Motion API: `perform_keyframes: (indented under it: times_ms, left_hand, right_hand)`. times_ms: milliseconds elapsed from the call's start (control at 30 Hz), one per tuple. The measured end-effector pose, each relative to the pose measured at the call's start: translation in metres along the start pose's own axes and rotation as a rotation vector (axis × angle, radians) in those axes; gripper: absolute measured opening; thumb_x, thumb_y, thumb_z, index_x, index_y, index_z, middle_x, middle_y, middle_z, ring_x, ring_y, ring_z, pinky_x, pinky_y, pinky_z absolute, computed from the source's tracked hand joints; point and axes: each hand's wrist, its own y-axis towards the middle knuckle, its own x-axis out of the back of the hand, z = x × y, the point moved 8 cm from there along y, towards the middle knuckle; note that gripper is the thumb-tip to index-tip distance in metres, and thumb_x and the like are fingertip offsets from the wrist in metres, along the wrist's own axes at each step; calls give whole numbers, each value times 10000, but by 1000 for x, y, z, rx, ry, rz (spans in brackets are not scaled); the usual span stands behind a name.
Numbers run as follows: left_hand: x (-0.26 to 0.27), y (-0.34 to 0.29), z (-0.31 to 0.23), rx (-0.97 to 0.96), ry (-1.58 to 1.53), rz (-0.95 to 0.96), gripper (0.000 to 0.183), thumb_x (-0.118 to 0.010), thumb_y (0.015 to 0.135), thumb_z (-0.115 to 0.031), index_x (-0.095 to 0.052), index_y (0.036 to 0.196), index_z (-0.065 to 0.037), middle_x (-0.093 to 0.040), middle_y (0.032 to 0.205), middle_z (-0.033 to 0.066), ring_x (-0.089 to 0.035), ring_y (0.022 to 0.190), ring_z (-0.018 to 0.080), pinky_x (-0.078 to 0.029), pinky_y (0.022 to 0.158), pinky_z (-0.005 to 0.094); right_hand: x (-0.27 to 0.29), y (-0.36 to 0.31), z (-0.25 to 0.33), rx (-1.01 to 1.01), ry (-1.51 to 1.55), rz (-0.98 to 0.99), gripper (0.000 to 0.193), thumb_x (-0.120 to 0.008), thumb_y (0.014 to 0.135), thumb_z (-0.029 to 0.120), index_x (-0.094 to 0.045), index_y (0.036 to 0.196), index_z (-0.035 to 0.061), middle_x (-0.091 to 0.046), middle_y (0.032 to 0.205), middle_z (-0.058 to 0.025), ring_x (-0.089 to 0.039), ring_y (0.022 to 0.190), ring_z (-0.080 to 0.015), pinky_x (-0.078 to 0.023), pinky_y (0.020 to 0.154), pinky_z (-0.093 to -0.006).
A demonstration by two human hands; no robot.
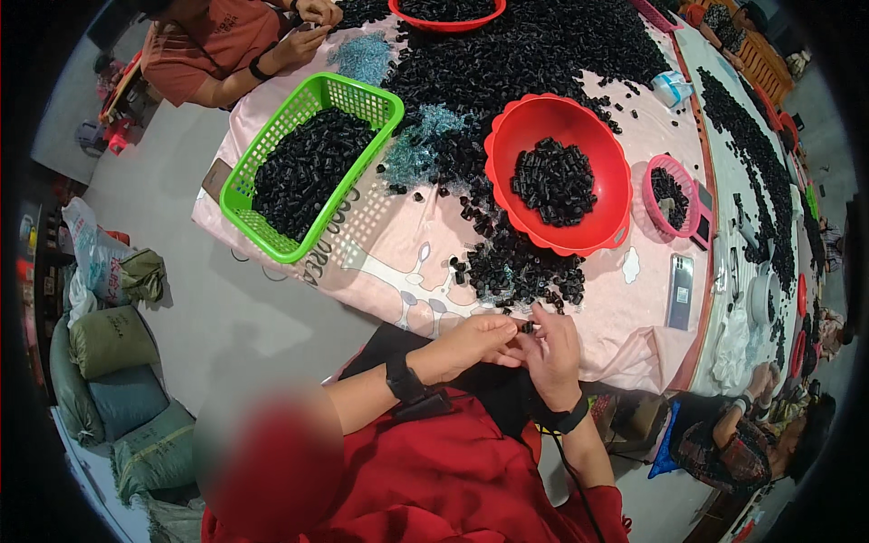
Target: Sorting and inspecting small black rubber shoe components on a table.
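Note:
At the near edge of the table my left hand point(478, 342) and my right hand point(555, 355) meet, fingertips almost touching. A small black plastic piece point(528, 328), short and tube-like, is pinched in the fingers of my right hand. The left thumb and forefinger are pressed together right beside it; whatever they hold is too small to make out. Just beyond my hands lies a loose pile of the same black pieces point(534, 276), with some clear bits among them. Past that pile, a red scalloped bowl point(505, 154) holds more black pieces.
A green basket point(319, 242) of black pieces stands at left. Clear bluish bits point(425, 145) lie beside the large black heap point(534, 50). At right are a small pink basket point(650, 195) and a phone point(680, 294). A co-worker point(213, 54) sits far left, another person point(738, 443) at right.

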Motion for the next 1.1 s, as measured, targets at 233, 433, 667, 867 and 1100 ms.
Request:
perform_keyframes:
  times_ms: [233, 433, 667, 867, 1100]
  left_hand:
    - [16, 2, 18, 15, 40, 37, 267, -549, 1054, -211, -606, 1206, 0, -668, 1116, 85, -673, 1018, 143, -580, 907, 316]
    - [14, -16, -2, 22, 46, -43, 232, -580, 1036, -180, -626, 1182, -6, -669, 1079, 82, -671, 977, 135, -583, 864, 286]
    - [20, -14, 1, -15, 40, -31, 235, -557, 1048, -187, -626, 1189, -12, -664, 1057, 55, -654, 921, 122, -568, 846, 277]
    - [20, -17, -3, -27, 54, -5, 259, -543, 1055, -196, -620, 1214, -7, -666, 1057, 55, -655, 917, 131, -565, 848, 282]
    - [16, -17, -4, -15, -78, 43, 301, -533, 1059, -202, -598, 1265, 9, -673, 1092, 98, -673, 974, 154, -573, 880, 304]
  right_hand:
    - [-3, 5, 32, 155, -41, 138, 496, -758, 757, -14, -627, 1235, 12, -648, 975, -122, -596, 836, -300, -471, 753, -395]
    - [0, -4, 3, 38, -123, 77, 411, -679, 807, -33, -643, 1212, 19, -644, 969, -113, -593, 869, -285, -444, 765, -392]
    - [-7, 3, -7, 90, -523, 94, 411, -644, 825, -9, -655, 1233, 36, -621, 977, -83, -584, 917, -251, -414, 817, -404]
    - [2, 0, -21, 12, -388, -33, 340, -684, 832, 16, -658, 1170, 37, -622, 971, -80, -591, 909, -250, -413, 822, -397]
    - [-13, 4, -4, 83, -414, 22, 229, -707, 842, 21, -634, 1059, 44, -615, 942, -81, -592, 895, -256, -399, 812, -399]
